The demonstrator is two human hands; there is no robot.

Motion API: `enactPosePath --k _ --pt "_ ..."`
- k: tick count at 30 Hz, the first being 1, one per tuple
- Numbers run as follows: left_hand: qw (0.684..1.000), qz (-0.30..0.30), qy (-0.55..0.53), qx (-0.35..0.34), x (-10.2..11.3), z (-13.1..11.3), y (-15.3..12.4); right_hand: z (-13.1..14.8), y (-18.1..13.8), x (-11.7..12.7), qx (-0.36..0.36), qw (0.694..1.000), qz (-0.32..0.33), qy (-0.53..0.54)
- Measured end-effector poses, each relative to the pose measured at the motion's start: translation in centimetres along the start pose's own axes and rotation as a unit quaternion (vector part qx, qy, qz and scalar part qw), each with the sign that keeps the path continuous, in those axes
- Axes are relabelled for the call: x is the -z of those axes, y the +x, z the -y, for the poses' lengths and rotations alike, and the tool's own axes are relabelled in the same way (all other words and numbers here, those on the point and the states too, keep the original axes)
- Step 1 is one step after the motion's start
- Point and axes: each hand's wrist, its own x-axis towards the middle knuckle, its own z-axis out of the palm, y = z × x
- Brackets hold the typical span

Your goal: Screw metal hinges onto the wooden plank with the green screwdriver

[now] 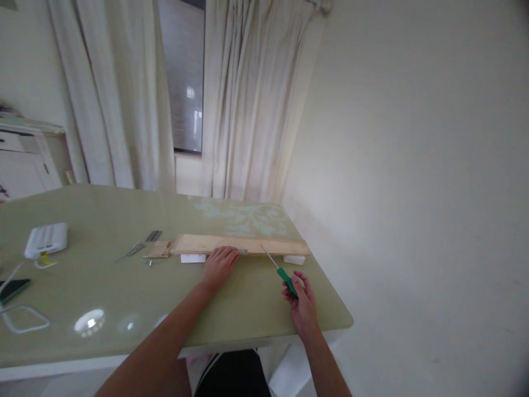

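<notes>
A long pale wooden board [210, 243] lies across the table, raised on white blocks, one [193, 258] near its left end and another [294, 259] near its right. My left hand [221, 267] grips the board's near edge, fingers curled over it. Just right of those fingertips, a small metal hinge [243, 251] sits at the edge, partly hidden. In my right hand [303, 300] is a screwdriver [287, 281] with a green handle, closed in the fingers. Its shaft points up and left, the tip close to the board, right of the hinge; contact cannot be made out.
Loose hinges [154, 236], several screws [150, 263] and a small wood piece [158, 250] lie left of the board. Farther left are a white device [47, 239], a cable [27, 331] and a phone [14, 290]. A wall [413, 193] borders the table's right side.
</notes>
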Motion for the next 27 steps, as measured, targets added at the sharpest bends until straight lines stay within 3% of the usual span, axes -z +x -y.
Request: enactPosePath --k 14,27 --pt "1.0 0.023 -0.006 -0.009 0.3 0.1 -0.2 -1.1 0.4 -0.5 0.04 0.991 0.031 -0.121" --pt "0.999 0.031 0.011 0.002 1.0 0.3 -0.3 -1.1 -0.1 -0.5 0.059 0.986 0.047 -0.146"
